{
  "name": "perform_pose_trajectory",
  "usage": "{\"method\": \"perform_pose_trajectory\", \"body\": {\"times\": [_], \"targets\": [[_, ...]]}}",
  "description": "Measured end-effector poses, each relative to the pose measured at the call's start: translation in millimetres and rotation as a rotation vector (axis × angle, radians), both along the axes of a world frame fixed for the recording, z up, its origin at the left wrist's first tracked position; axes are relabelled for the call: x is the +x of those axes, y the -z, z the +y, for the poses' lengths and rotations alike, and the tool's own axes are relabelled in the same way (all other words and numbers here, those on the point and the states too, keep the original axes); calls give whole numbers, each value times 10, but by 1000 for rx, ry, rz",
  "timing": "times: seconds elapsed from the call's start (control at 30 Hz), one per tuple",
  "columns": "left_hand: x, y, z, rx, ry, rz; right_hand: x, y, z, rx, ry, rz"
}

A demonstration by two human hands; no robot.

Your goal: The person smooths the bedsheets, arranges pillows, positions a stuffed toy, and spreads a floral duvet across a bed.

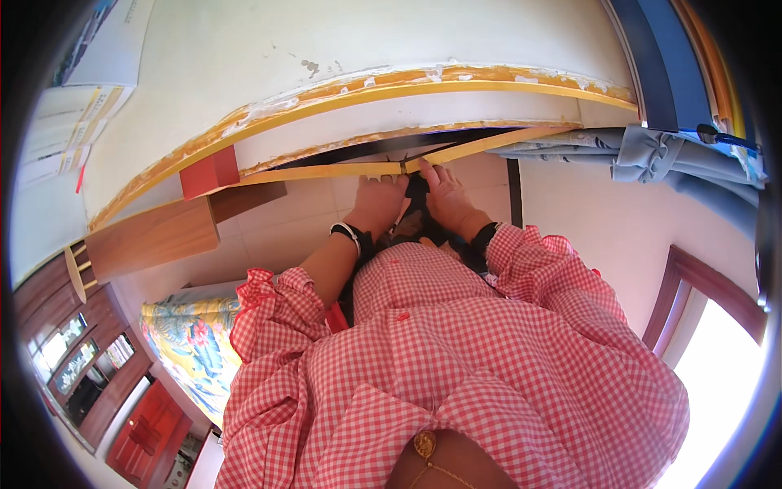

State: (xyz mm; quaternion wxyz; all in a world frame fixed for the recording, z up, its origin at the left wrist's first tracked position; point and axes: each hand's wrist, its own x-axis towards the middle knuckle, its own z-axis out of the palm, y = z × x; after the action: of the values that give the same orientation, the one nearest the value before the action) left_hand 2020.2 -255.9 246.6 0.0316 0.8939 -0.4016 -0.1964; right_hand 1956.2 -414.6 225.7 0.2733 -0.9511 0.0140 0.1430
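Note:
Two cabinet doors with yellow top edges stand ajar below a white top. My left hand (379, 204) is closed at the inner end of the left door (318, 172), its fingertips bent up against the yellow edge. Beside it, my right hand (449, 200) has its fingers curled onto the inner end of the right door (497, 141). The two door ends nearly meet between my hands, by a small dark piece. Behind them a dark gap shows into the cabinet. The palms and the doors' front faces are hidden.
The white cabinet top (391, 49) has a chipped yellow rim. A red block (209, 172) and a brown wooden board (155, 236) are at the left. Grey-blue fabric (652, 155) hangs at the right. A flower-patterned cloth (195, 346) covers something at lower left.

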Motion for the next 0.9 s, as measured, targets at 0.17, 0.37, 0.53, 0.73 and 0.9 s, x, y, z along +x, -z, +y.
{"method": "perform_pose_trajectory", "body": {"times": [0.17, 0.37, 0.53, 0.73, 0.9], "targets": [[97, -4, 36, 61, -28, -4, 33, -43, 11, 13, -12, -18], [146, -107, 19, -63, -100, 4, 54, -33, 4, -6, 6, -15], [257, 14, 169, 57, -133, -75, 63, -27, 11, 41, 28, -12], [221, -1, 152, 51, -109, -35, 86, -25, 1, 12, 21, -9], [145, 41, 218, -18, -78, -113, 104, -8, 15, -2, 18, 0]]}}
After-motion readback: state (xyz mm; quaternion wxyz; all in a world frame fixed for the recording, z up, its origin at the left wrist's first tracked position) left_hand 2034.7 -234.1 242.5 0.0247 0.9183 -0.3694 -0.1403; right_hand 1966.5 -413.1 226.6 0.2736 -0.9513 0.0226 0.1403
